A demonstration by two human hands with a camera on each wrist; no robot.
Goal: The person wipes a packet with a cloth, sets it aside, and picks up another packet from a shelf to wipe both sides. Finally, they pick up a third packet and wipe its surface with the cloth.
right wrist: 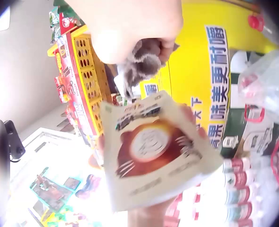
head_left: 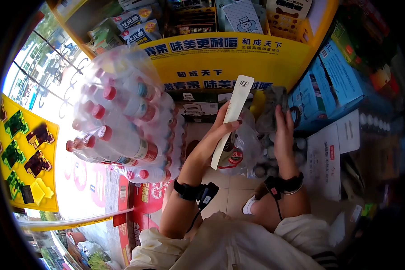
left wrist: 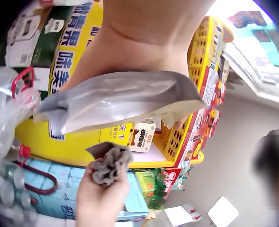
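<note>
My left hand [head_left: 221, 129] grips a cream snack pouch [head_left: 236, 101], seen edge-on in the head view. The right wrist view shows the pouch's front [right wrist: 149, 153], printed with a round brown animal face; its silvery grey side [left wrist: 125, 94] faces the left wrist camera. To the right, my right hand [head_left: 283, 135] holds a crumpled grey cloth [head_left: 271, 101], which bunches out above the fingers in the left wrist view. The two hands are apart, with the pouch and cloth side by side before the yellow shelf front [head_left: 202, 60].
Shrink-wrapped bottles with red caps [head_left: 105, 112] are stacked at the left. Several snack bags [head_left: 141, 31] and yellow baskets [head_left: 297, 29] stand on the shelf above. Blue boxes [head_left: 333, 85] stand at the right. A clear-wrapped bundle [head_left: 245, 144] sits on the floor below the hands.
</note>
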